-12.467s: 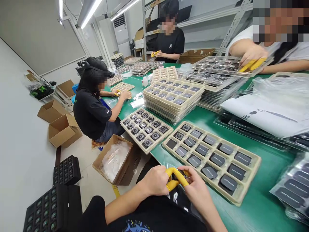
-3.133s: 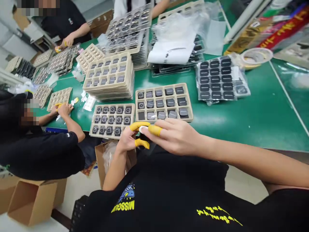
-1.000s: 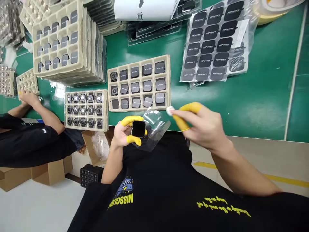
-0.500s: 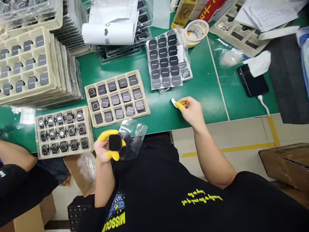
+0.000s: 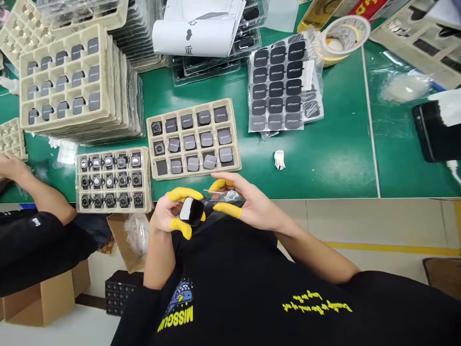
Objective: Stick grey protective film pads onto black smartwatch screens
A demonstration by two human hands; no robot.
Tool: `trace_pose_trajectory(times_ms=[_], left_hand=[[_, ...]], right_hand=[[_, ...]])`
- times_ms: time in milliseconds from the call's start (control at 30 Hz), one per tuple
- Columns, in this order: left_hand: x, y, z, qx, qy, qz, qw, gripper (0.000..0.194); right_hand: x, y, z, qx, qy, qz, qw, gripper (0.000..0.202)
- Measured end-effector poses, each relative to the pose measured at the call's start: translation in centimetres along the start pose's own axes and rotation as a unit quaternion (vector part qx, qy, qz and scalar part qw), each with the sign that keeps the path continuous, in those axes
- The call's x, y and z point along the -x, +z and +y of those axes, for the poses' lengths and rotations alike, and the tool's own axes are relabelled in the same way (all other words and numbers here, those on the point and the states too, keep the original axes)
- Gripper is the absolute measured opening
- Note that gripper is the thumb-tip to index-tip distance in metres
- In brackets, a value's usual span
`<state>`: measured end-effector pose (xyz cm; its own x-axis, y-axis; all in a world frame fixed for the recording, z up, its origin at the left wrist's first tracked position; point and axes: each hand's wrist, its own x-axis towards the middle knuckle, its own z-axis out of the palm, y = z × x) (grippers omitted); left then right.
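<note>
My left hand [image 5: 167, 214], with yellow finger cots, holds a dark square smartwatch face [image 5: 192, 211] between its fingers. Light glints off the left part of its glass. Just to the right, my right hand [image 5: 252, 204], also in yellow finger cots, has its thumb and fingers around a clear plastic bag [image 5: 215, 192]; part of the bag is hidden by the fingers. A small white crumpled cloth [image 5: 279, 160] lies on the green table above my right hand. Beyond my left hand is a beige tray [image 5: 194, 175] with watch faces and grey covered squares.
Another tray of watch faces [image 5: 114, 209] sits at the left, before a tall stack of trays [image 5: 124, 110]. Sheets of black square stickers [image 5: 276, 89], a tape roll [image 5: 360, 36] and a phone [image 5: 427, 137] lie farther right. A co-worker's arm [image 5: 46, 192] reaches in at left.
My right hand has let go of the white cloth on the table and come left to the plastic bag. My left hand has turned the watch face, tilting it.
</note>
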<state>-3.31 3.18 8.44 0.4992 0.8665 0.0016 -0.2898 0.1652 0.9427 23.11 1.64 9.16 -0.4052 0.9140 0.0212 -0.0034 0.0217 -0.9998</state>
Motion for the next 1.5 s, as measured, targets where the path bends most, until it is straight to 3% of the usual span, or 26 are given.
trace_pose_trajectory(times_ms=[167,300,367,500,667,833,1133,1267,1400,1500], left_hand=[[0.9,-0.8,0.5,-0.021,0.020,-0.002,1.000,0.072],[1.5,-0.6,0.9,-0.066,0.060,-0.004,0.996,0.065],[1.7,-0.4,0.7,-0.063,0.072,0.003,0.995,0.065],[2.0,-0.1,-0.7,-0.105,0.078,0.035,0.991,0.075],[2.3,-0.1,-1.6,-0.187,0.077,0.031,0.979,0.083],[2.1,0.4,-1.5,-0.238,0.093,0.021,0.967,0.081],[1.2,0.6,-0.4,-0.307,0.120,-0.007,0.944,0.076],[1.2,0.4,-0.8,-0.269,0.107,-0.022,0.957,0.077],[1.3,0.7,-2.1,-0.128,0.075,-0.015,0.989,0.083],[1.1,1.2,-2.9,-0.048,0.064,-0.007,0.997,0.083]], right_hand=[[-0.1,0.1,0.8,-0.020,0.040,0.014,0.999,0.037],[-0.1,0.1,1.2,0.036,0.022,0.111,0.993,0.020],[-0.2,0.1,1.3,0.050,0.019,0.131,0.990,0.018],[-0.2,0.1,1.4,0.054,0.020,0.110,0.992,0.020],[-0.2,0.2,1.6,0.039,0.084,0.096,0.991,0.030],[-0.2,0.4,2.1,0.005,0.104,0.108,0.989,0.022],[-0.8,0.0,1.8,-0.040,0.130,0.049,0.990,0.041],[-0.9,-0.4,1.9,-0.041,0.140,0.009,0.989,0.046],[-0.8,-0.7,2.0,-0.066,0.167,-0.033,0.983,0.047],[-0.7,-0.6,2.1,-0.098,0.181,-0.043,0.978,0.050]])
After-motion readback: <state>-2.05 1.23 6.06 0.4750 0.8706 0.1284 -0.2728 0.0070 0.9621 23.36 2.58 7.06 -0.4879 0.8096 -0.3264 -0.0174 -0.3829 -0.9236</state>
